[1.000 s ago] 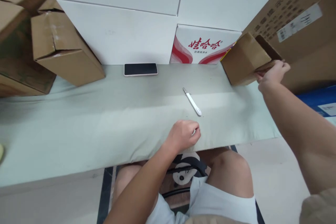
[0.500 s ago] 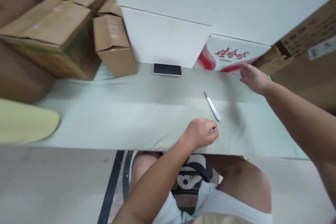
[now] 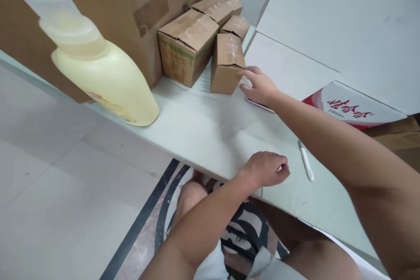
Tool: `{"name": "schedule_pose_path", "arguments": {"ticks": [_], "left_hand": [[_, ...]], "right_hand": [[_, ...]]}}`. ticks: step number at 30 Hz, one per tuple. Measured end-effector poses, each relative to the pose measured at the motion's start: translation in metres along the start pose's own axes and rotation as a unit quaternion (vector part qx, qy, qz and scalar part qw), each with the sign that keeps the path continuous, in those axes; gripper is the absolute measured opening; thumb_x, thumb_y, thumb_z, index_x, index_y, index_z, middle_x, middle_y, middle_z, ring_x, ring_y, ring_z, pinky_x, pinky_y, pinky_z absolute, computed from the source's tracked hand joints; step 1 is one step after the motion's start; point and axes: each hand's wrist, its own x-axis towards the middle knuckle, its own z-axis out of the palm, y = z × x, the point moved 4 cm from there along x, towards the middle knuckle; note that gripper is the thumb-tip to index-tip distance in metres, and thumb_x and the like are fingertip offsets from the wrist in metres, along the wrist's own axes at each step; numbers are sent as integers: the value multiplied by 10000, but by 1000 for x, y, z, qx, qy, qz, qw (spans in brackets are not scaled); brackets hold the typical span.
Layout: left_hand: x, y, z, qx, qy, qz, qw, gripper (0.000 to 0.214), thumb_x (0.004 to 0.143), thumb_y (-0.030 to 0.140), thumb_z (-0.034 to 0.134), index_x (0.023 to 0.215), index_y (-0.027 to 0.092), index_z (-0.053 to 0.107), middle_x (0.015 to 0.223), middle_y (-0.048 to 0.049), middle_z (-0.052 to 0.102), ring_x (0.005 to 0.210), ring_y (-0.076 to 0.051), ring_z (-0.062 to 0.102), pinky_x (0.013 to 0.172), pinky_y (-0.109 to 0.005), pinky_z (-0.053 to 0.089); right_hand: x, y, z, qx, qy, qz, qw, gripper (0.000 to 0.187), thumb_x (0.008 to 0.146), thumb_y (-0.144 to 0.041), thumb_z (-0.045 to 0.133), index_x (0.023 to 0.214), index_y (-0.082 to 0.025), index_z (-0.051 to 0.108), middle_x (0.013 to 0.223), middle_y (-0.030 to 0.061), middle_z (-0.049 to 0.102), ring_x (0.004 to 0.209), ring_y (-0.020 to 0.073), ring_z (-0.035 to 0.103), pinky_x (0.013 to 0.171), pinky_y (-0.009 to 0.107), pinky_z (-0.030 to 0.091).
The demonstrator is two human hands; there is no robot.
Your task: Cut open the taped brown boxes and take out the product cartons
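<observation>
My right hand [image 3: 259, 84] reaches across the pale green table [image 3: 203, 127] with fingers spread, its fingertips touching the near corner of a small taped cardboard box [image 3: 226, 62]. It lies over a phone [image 3: 260, 105], of which only an edge shows. My left hand [image 3: 267, 168] rests near the table's front edge, curled in a loose fist around something small and white that I cannot make out. A white utility knife [image 3: 306, 160] lies just right of it.
A large yellow bottle with a pale cap [image 3: 98, 70] stands at the table's left end. Several cardboard boxes [image 3: 187, 43] are stacked behind the small one. A red-and-white carton [image 3: 348, 107] and white panels line the back. My knees are under the table.
My right hand let go of the brown box at the right, swept left across the table and now touches the small box. The view has swung left. My left hand stayed put.
</observation>
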Motion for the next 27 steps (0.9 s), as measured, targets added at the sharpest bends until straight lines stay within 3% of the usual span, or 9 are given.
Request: {"name": "schedule_pose_path", "arguments": {"ticks": [3,6,9,12,17,19,21,24,27], "left_hand": [[-7,-5,-11,-8,13,-1,1000,196,904,261,482,745,198,578,781,-5,689,693,-135,540,638,-291,348],[-11,-8,-22,-52,45,-7,998,174,896,269,510,756,200,585,769,2,671,696,-127,529,650,-275,364],[-13,-11,-29,-98,72,-14,992,155,882,266,537,749,200,582,742,12,648,675,-118,499,651,-263,378],[-14,-12,-31,-109,88,-11,990,160,871,254,545,723,199,569,710,17,630,643,-112,476,629,-263,369],[-13,-15,-29,-73,126,22,989,202,878,248,548,682,200,557,662,6,614,637,-130,491,635,-285,391],[-13,-16,-33,-37,191,35,980,210,878,231,542,670,203,549,639,1,606,657,-148,518,680,-309,416],[-17,-18,-41,3,294,45,955,196,879,218,539,685,209,555,648,-5,614,701,-171,555,715,-333,424],[-28,-21,-53,35,472,62,879,62,881,237,558,863,219,615,823,-36,658,835,-204,610,801,-358,462],[-35,-28,-60,21,584,80,807,183,884,288,586,1051,214,577,1031,-88,619,992,-238,608,923,-405,484]], "right_hand": [[23,-18,10,-31,7,46,998,635,922,-349,513,1544,-227,532,1642,120,425,1489,377,432,1254,588,386],[28,-24,13,-61,9,64,996,623,960,-413,461,1550,-221,510,1667,119,391,1493,402,409,1240,635,379],[30,-26,16,-88,0,58,994,651,946,-413,476,1549,-166,482,1721,137,295,1536,430,339,1227,675,374],[38,-25,22,-106,-10,65,992,672,921,-362,498,1543,-112,450,1759,138,195,1582,418,251,1249,643,367],[37,-16,31,-85,33,33,995,643,895,-289,505,1516,-131,453,1749,125,244,1549,380,328,1247,626,372],[16,-13,30,-85,59,1,995,633,859,-270,544,1483,-174,495,1739,117,281,1536,390,362,1223,639,407],[-21,-9,26,-97,89,-45,990,593,858,-273,557,1444,-186,535,1719,128,328,1527,392,395,1216,638,424],[-97,13,17,-116,150,-87,978,574,898,-279,535,1462,-176,525,1630,170,465,1463,357,506,1191,589,476],[-187,56,12,-117,208,-106,965,523,885,-264,564,1407,-218,571,1517,165,582,1417,350,567,1168,584,507]]}}
